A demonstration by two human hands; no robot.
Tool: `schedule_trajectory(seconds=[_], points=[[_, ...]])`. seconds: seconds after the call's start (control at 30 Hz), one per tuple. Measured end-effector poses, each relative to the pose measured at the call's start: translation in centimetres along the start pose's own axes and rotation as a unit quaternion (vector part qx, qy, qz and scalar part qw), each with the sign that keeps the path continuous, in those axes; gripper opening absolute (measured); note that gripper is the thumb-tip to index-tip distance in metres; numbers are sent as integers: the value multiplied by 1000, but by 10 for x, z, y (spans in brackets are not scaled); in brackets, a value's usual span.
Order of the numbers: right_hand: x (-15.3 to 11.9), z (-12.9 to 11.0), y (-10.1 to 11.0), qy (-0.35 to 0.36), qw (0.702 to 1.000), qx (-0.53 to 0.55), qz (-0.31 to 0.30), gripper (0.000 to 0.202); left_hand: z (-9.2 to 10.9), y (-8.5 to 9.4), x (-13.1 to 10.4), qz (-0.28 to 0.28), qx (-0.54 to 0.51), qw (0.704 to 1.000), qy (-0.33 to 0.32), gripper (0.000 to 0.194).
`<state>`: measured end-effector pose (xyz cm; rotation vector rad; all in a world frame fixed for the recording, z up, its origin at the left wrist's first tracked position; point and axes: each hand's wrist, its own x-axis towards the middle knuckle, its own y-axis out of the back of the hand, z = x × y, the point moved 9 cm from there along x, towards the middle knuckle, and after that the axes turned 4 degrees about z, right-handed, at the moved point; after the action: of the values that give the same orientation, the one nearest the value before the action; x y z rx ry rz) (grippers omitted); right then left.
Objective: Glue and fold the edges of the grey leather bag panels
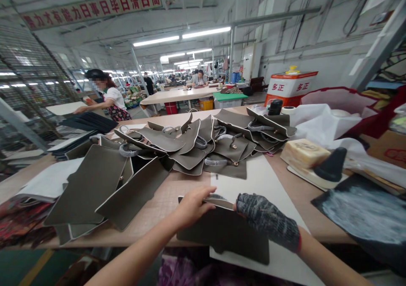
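A dark olive-grey bag panel (228, 235) with a pale cut edge stands tilted at the near edge of the table, in front of my body. My bare left hand (197, 205) pinches its upper edge near the left, thumb on the near face and fingers reaching over. On the upper edge to the right, my right hand (266, 218) in a dark grey knitted fingerless glove is closed, its fingertips partly hidden. A greyish curved strip, perhaps a wrapped handle (220, 197), shows between the hands behind the edge. Beneath lies a white sheet (285, 239).
Similar panels with wrapped handles (215, 162) and small metal fittings form a heap (193, 140) beyond my hands. More large panels (91, 184) lean at left. At right sit a yellowish block (304, 152), a black cone-shaped object (331, 165) and a whitish-smeared dark sheet (364, 210). A co-worker (108, 95) stands far left.
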<state>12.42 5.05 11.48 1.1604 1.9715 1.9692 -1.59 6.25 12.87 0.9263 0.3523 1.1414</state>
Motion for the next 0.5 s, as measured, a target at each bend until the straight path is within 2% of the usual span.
schedule_trajectory(seconds=[0.13,0.33,0.5], points=[[-1,0,2,-8,1000,-27,11,26,-18,-4,-1,-54,31,997,42,20],[0,7,-3,-57,998,-12,-9,24,-32,-19,-6,-92,28,993,69,23],[1,0,3,-45,997,-61,32,22,-37,-18,-8,-75,-4,989,131,21]])
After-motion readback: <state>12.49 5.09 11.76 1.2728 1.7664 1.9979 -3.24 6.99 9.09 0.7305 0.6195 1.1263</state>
